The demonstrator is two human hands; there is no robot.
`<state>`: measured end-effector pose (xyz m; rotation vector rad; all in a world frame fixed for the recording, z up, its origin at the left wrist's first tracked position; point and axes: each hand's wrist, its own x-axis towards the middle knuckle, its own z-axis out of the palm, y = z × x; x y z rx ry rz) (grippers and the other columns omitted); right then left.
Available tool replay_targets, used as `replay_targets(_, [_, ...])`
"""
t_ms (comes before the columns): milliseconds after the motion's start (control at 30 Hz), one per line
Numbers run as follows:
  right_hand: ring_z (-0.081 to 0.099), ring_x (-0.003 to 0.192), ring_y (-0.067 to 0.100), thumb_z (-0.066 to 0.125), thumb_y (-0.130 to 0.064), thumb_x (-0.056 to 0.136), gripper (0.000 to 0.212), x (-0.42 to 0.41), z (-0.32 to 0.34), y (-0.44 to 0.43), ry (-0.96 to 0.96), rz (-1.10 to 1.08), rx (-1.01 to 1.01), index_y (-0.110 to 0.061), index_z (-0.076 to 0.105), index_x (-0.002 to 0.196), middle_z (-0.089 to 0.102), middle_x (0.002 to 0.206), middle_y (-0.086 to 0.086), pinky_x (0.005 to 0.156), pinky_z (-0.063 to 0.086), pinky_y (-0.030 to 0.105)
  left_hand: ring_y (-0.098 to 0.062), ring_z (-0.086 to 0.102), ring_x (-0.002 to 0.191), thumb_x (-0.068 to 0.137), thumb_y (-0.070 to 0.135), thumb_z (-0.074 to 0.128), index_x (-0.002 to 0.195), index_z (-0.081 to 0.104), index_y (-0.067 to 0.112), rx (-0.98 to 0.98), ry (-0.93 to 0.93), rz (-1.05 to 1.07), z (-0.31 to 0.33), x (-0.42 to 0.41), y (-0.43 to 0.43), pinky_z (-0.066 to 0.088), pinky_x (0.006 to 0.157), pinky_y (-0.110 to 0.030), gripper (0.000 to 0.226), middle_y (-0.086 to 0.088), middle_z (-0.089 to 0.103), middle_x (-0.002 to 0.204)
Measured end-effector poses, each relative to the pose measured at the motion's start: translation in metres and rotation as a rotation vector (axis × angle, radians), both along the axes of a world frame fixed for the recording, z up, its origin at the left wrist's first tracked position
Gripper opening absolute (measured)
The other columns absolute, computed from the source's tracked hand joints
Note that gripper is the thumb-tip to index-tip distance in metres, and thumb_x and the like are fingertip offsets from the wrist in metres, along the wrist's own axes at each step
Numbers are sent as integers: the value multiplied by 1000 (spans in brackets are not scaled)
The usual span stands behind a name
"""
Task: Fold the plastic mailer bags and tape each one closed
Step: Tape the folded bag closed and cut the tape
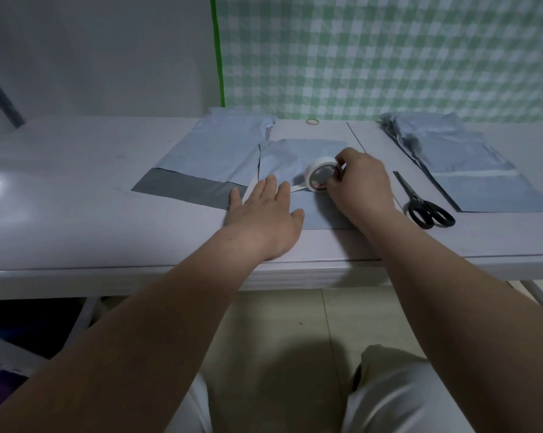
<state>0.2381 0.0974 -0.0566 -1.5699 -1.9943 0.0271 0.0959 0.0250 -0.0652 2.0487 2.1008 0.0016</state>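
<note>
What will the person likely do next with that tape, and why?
Probably draw the tape roll a little further right, laying more strip across the folded mailer bag. The right hand grips the roll, and only a short strip runs from it toward the left hand, which presses flat on the bag. The scissors lie nearby for cutting afterwards.

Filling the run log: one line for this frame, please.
stage: taping | left hand: flat on folded mailer | right hand: grips tape roll, strip out | scissors: untouched
</note>
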Motion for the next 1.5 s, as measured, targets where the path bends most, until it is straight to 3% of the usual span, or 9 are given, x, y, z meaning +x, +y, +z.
replay_targets(133, [40,76,27,45,-8,87,2,-2,-1,-6,0,4,-64,-10,45,86,50,82,11,62,23,32,-17,-8,147,98,51,12,152,2,14,-3,53,41,7,9,4,-8,114,-55,66,-3,-7,160])
replay_targets(233, [37,75,27,43,-7,86,8,-6,1,-8,-22,16,-82,-13,39,85,46,81,9,62,24,33,-18,-6,147,99,50,16,151,4,9,26,63,52,11,19,10,-6,116,-53,68,-5,-5,160])
replay_targets(367, [40,76,28,44,-7,85,10,-9,1,-8,-21,23,-84,-16,40,88,52,88,13,62,26,33,-18,-7,147,99,45,19,151,6,7,39,10,23,6,27,17,-3,117,-51,66,-5,-4,160])
replay_targets(533, [38,72,28,44,-10,86,7,-9,-1,-8,7,-2,-110,-15,39,86,47,78,7,58,24,32,-17,-9,147,99,45,18,151,5,8,35,-8,23,-1,26,17,-4,117,-51,66,-4,-9,160])
replay_targets(667, [39,72,27,45,-11,85,3,-8,-1,-7,48,16,-88,-11,47,88,59,84,12,60,27,32,-18,-9,147,98,47,17,152,2,11,36,-8,28,-3,27,17,-5,117,-51,67,-3,-10,160])
replay_targets(767, [44,76,30,47,-10,84,19,-5,2,-8,61,25,-50,-9,57,101,63,91,15,62,30,31,-16,-9,147,98,49,18,152,3,13,51,-18,34,-5,27,16,-6,117,-52,67,-2,-9,160])
replay_targets(900, [52,85,33,48,-9,84,24,-1,4,-7,66,27,-43,-10,58,105,64,94,13,63,32,31,-16,-9,147,98,50,17,152,4,13,43,4,41,-5,27,16,-6,117,-52,67,-2,-9,160])
replay_targets(1500, [54,91,36,48,-7,86,24,16,9,-4,-162,10,76,-7,57,109,63,97,16,62,31,32,-17,-12,147,98,51,12,152,-5,14,31,37,40,-5,28,15,-9,116,-53,67,-2,-13,160])
